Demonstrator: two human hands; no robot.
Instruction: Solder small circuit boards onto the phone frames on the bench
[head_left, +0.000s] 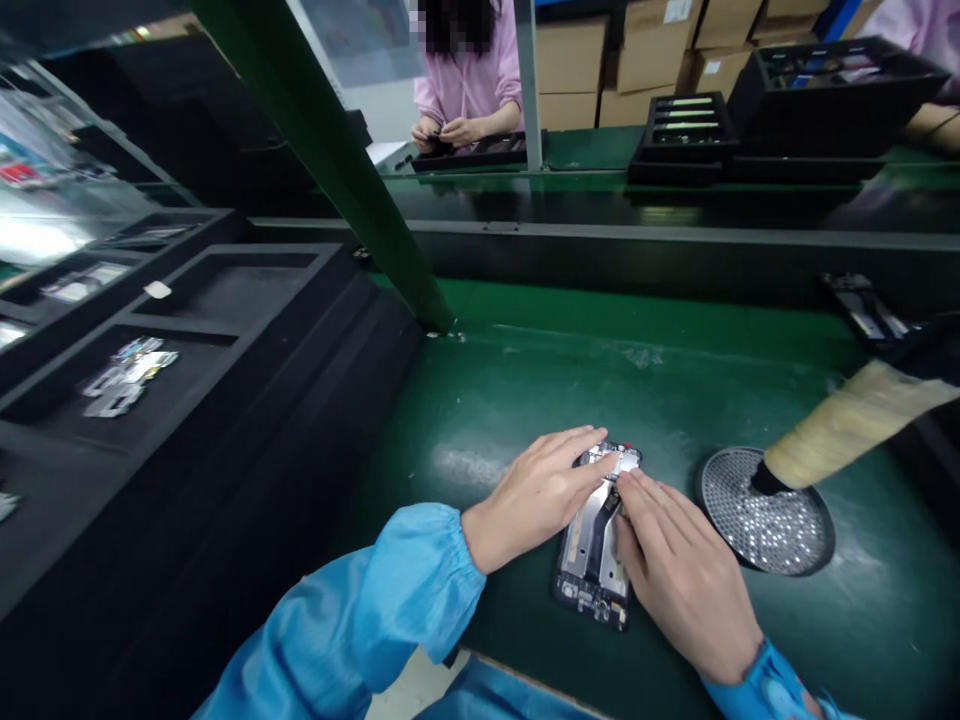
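Observation:
A smartphone (592,575) with its back off lies on the green workbench, its metal frame, dark flex cable and small circuit parts showing. My left hand (551,485) reaches over its upper left part, fingers stretched out across the top end and touching it. From the right, my right hand (679,560) has its fingers pressed together, fingertips on the phone's upper right part and thumb by its right edge. Whatever lies beneath the fingertips is hidden. Both forearms wear blue sleeves.
Black trays (187,340) with circuit boards (131,375) stand at left. A green post (337,170) slants down to the workbench (480,400). At right are a round perforated metal disc (765,510) and a yellow-wrapped tube (847,430). Beyond a rail, a person in pink (472,90) handles a small dark object.

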